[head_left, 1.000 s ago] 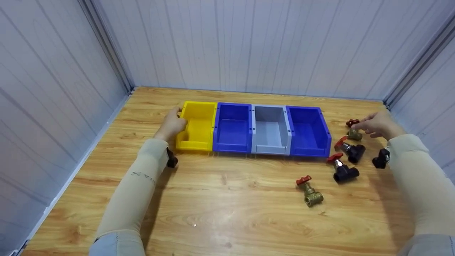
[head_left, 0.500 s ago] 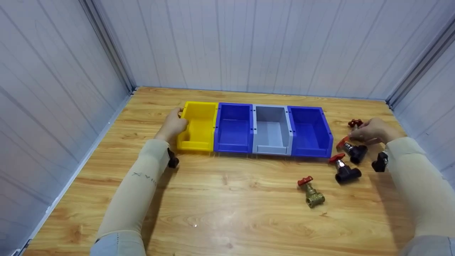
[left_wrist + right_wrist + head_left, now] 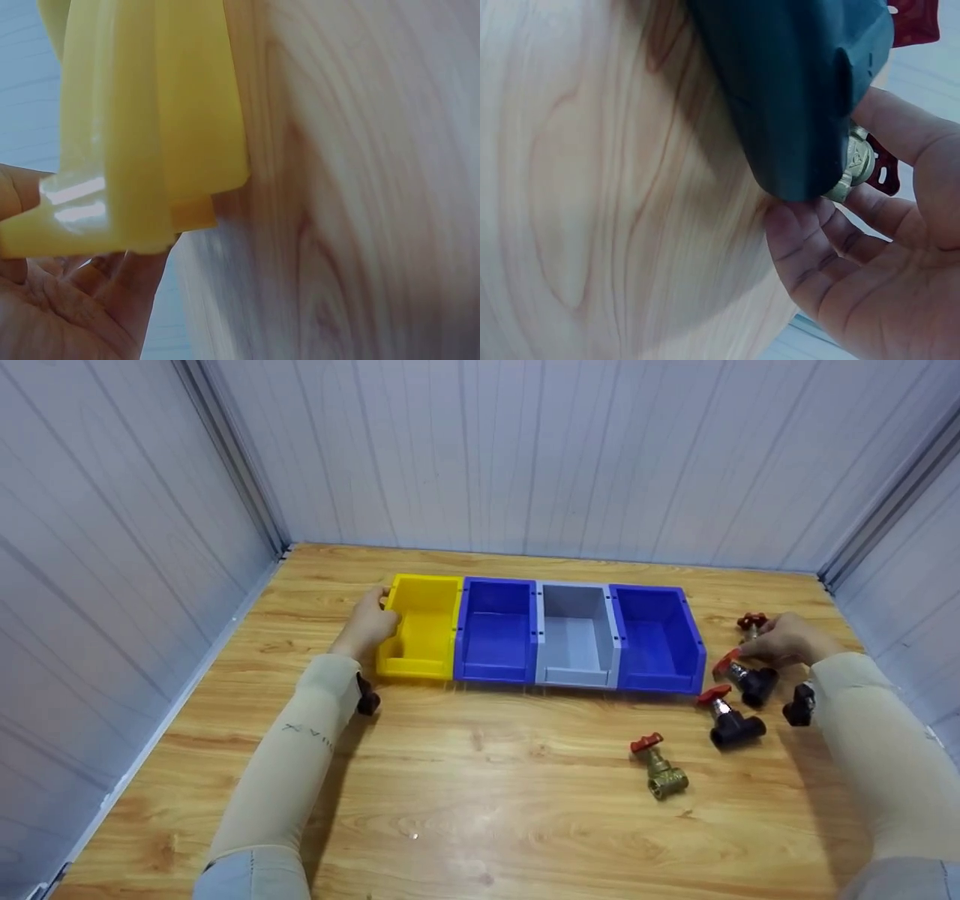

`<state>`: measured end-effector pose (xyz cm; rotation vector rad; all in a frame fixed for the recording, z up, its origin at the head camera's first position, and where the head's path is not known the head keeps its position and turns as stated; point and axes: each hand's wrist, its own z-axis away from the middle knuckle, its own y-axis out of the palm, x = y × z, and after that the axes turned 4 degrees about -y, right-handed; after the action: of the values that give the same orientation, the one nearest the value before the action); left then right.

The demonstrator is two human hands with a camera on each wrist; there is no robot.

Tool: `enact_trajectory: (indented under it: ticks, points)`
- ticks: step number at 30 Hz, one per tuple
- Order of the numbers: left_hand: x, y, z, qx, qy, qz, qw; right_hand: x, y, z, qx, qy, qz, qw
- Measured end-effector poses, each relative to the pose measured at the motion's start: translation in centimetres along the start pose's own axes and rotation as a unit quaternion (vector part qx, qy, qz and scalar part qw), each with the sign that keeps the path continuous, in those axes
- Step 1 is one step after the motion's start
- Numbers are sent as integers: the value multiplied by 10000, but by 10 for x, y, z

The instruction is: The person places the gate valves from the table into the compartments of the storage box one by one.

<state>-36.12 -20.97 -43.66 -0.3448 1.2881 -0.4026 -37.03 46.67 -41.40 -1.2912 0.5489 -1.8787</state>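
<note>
My left hand point(image 3: 369, 624) grips the left side wall of a yellow storage bin point(image 3: 418, 666); in the left wrist view the hand point(image 3: 82, 307) has the bin's edge point(image 3: 112, 217) between thumb and fingers. At the right, my right hand point(image 3: 791, 639) is on a black gate valve point(image 3: 757, 686) with a red handle, fingers curled round its body. Close up in the right wrist view, the thumb and fingertips point(image 3: 784, 229) lie against the black body point(image 3: 795, 112). A brass valve point(image 3: 859, 159) with a dark red handwheel sits behind it, partly hidden by the hand.
Joined to the yellow bin in a row are a blue bin point(image 3: 499, 652), a grey bin point(image 3: 576, 676) and another blue bin point(image 3: 658, 681). Nearer on the wooden table point(image 3: 480, 810) lie a second black valve point(image 3: 736, 729) and a brass valve point(image 3: 666, 780). Pale panel walls point(image 3: 495, 457) surround the table.
My right hand has come from the brass valve at the back down to the nearer black valve and curled round it. My left hand keeps its grip on the yellow bin.
</note>
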Motion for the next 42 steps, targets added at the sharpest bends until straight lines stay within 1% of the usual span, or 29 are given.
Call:
enact_trajectory:
  ticks: [3, 9, 13, 16, 18, 23, 27, 30, 37, 42]
  points:
    - [0, 0, -1, 14, -22, -9, 10000, -1, 1, 1, -18, -76, 40, 10000]
    - [0, 1, -3, -8, -54, -27, 10000, -1, -3, 4, -159, -271, -113, 9994]
    - [1, 1, -2, -8, 36, 6, 10000, 3, -8, 6, -267, -331, 188, 9989]
    - [0, 0, 0, 16, 100, -6, 9999, 7, -11, 9, -359, -317, 263, 9985]
    - [-1, 1, 1, 28, 116, -20, 9999, 9, -13, 12, -434, -318, 154, 9984]
    - [-3, 2, 2, 72, 4, 24, 10000, 16, -18, 20, -725, -359, -212, 9965]
    - [-5, 3, 0, 45, -11, -28, 10000, 24, -20, 26, -892, -424, -402, 9943]
    - [-5, 4, -2, 43, -4, -29, 10000, 32, -20, 31, -955, -508, -365, 9935]
    - [-3, 4, -2, 22, -13, -54, 10000, 53, -17, 39, -942, -636, -288, 9931]
    - [-4, 2, -2, 0, -91, -231, 9997, 66, -14, 45, -1084, -657, -342, 9913]
